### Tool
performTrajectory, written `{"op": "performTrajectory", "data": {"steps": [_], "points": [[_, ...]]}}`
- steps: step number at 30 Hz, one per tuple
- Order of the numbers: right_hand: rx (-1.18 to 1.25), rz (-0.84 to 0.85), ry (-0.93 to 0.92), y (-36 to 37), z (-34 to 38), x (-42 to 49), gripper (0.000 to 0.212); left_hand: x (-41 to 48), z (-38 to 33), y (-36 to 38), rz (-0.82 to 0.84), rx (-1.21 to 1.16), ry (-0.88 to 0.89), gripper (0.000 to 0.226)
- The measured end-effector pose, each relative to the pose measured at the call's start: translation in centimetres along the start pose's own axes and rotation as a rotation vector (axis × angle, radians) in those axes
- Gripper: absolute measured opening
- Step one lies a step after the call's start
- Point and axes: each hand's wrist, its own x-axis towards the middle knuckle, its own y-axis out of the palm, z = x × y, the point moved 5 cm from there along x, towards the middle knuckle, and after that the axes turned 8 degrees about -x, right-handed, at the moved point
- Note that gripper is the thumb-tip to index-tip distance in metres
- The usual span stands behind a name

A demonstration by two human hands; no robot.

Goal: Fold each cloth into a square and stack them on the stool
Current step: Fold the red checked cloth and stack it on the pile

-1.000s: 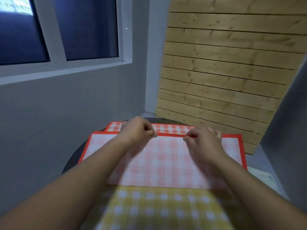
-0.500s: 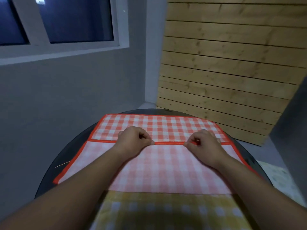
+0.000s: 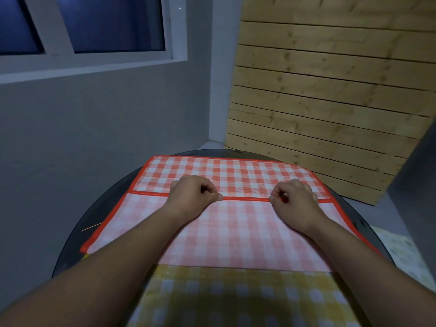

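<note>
1. On the round dark bench (image 3: 113, 208) lay the red checked cloth (image 3: 236, 234), its near part doubled over toward the far side so the paler underside faced up.
2. Your left hand (image 3: 193, 195) and right hand (image 3: 293, 200) were both clenched in a pinch on the red hem (image 3: 245, 198) of that folded flap, one toward each side of the middle.
3. That hem ran across the cloth short of the far edge, so a band of the brighter face was left uncovered beyond your knuckles.
4. I judged this first fold unfinished: the hem had not met the far edge, and the cloth was a wide rectangle rather than a square.
5. Nearest you sat a yellow checked cloth (image 3: 236, 296), blurred; whether it was folded I could not tell.
6. No stool and no stack showed, so stacking seemed wholly ahead.
</note>
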Motion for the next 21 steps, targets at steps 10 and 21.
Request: {"op": "performTrajectory", "data": {"steps": [10,21], "points": [[0.008,0.004,0.015,-1.1,1.0,-0.3,0.006,-1.3,-3.0,-0.7,0.073,0.349,0.049,0.036],[-0.117,0.206,-0.325,-1.9,9.2,-10.2,0.046,-11.9,-5.3,0.8,0.112,0.443,0.222,0.039]]}}
